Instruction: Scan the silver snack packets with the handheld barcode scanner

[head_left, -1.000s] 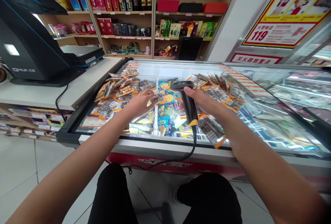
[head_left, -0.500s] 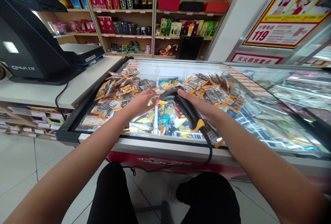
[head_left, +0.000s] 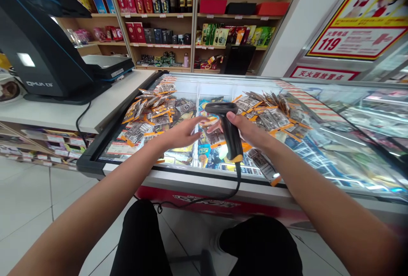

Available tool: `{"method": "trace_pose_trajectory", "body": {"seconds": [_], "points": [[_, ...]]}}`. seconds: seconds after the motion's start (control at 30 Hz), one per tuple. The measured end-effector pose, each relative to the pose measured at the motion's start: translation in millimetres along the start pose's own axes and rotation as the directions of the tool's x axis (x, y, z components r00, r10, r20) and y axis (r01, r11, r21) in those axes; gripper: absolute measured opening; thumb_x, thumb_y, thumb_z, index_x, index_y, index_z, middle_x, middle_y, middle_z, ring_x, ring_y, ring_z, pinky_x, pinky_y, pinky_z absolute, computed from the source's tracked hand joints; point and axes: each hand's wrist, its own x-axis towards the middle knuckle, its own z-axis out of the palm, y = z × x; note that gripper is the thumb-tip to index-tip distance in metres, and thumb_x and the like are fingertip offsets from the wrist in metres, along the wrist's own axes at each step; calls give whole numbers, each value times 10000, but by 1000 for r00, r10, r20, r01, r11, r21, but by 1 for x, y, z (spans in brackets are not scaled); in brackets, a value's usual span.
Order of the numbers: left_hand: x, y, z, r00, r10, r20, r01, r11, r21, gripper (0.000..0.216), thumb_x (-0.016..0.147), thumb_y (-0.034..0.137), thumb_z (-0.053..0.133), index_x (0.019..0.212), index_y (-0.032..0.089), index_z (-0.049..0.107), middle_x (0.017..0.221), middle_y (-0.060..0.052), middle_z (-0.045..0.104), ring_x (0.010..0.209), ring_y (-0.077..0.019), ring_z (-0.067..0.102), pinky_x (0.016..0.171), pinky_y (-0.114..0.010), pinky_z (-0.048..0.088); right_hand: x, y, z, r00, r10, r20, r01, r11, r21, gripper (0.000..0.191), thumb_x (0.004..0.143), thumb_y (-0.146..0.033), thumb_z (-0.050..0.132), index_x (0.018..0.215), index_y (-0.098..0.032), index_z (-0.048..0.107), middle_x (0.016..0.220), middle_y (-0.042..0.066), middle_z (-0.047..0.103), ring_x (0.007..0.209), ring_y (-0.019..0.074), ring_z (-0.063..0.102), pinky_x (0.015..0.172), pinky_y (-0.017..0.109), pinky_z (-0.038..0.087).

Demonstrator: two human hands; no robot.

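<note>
Right hand (head_left: 247,129) is wrapped around the grip of a black barcode scanner (head_left: 228,133). The scanner is upright with its head on top, facing left. It has a yellow band at the base of the grip. Its black cable (head_left: 207,199) drops from the base over the near edge of the freezer and loops left, down by the floor.

Left hand (head_left: 181,133) is palm down with the fingers stretched out flat, pointing right toward the scanner. The fingertips are just beside a packet (head_left: 213,135) lying between the two hands. Can't tell whether they touch it or grip it.

Both hands are over the glass lid (head_left: 318,140) of a chest freezer (head_left: 191,180), near its middle and toward the near side.

- On the lid to the left of the left hand: a heap of silver-and-orange snack packets (head_left: 153,112).
- On the lid to the right of the right hand: a second heap (head_left: 270,116), with a few strays running to the near edge.
- Under the glass: colourful packaged goods.

Left of the freezer is a white counter (head_left: 79,114) with a black cash register (head_left: 41,63) on it. On the far wall are wooden shelves (head_left: 191,12) of boxes and bottles. Far right there's a red-and-yellow poster (head_left: 360,25). The person's knees in black trousers (head_left: 261,246) show at the near bottom.
</note>
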Motion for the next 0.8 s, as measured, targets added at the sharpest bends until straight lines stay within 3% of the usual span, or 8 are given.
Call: {"method": "trace_pose_trajectory", "body": {"seconds": [0.1,0.23,0.3,0.4,0.53,0.67,0.8], "points": [[0,0,-6,982,-122,-144,151,966,212,455,946,130,495,1397,139,558,1451,-184,637,1398,-310,583,1182,-488,485,0,0,2,995,86,40,-83,994,-69,708,941,-856,494,1013,-227,810,1088,117,817,1064,331,749,990,471,568],[-3,-8,-9,883,-337,-328,461,758,462,411,954,213,568,1340,74,586,1582,-262,500,1515,-396,449,1251,-529,388,1,-2,2,994,104,38,-96,982,-161,651,979,-784,512,1075,-214,813,1226,132,802,1157,356,735,1031,481,562],[-4,-11,-8,829,-439,-346,559,672,486,464,1008,341,553,1386,73,564,1652,-260,435,1568,-418,375,1267,-539,356,3,-3,0,996,91,-6,-90,969,-232,646,993,-762,497,1060,-203,814,1220,135,803,1111,354,746,990,465,579],[-6,-13,-8,780,-550,-299,618,600,508,548,1043,477,498,1416,81,557,1613,-249,493,1546,-435,388,1219,-549,400,4,-4,-5,989,132,-67,-146,939,-311,643,1016,-733,463,1032,-190,809,1179,135,811,1010,339,762,906,443,599],[-8,-15,-11,813,-517,-269,567,593,572,499,1043,508,487,1324,118,622,1457,-218,608,1444,-417,472,1157,-527,442,3,-8,-9,981,174,-83,-191,937,-292,610,1030,-705,461,1012,-193,792,1134,137,817,956,312,773,833,398,609],[-10,-18,-15,824,-504,-258,550,602,579,487,1042,519,494,1315,139,627,1441,-204,606,1420,-409,485,1150,-520,435,2,-11,-10,975,205,-88,-221,938,-267,581,1023,-694,492,996,-195,789,1134,142,818,924,295,779,848,395,615],[-10,-19,-18,856,-473,-210,505,673,540,446,1041,476,507,1351,174,612,1467,-183,585,1368,-382,547,1138,-537,432,2,-8,-10,978,194,-75,-206,946,-249,607,1006,-739,499,989,-211,799,1149,135,818,982,305,778,899,401,611]]}}
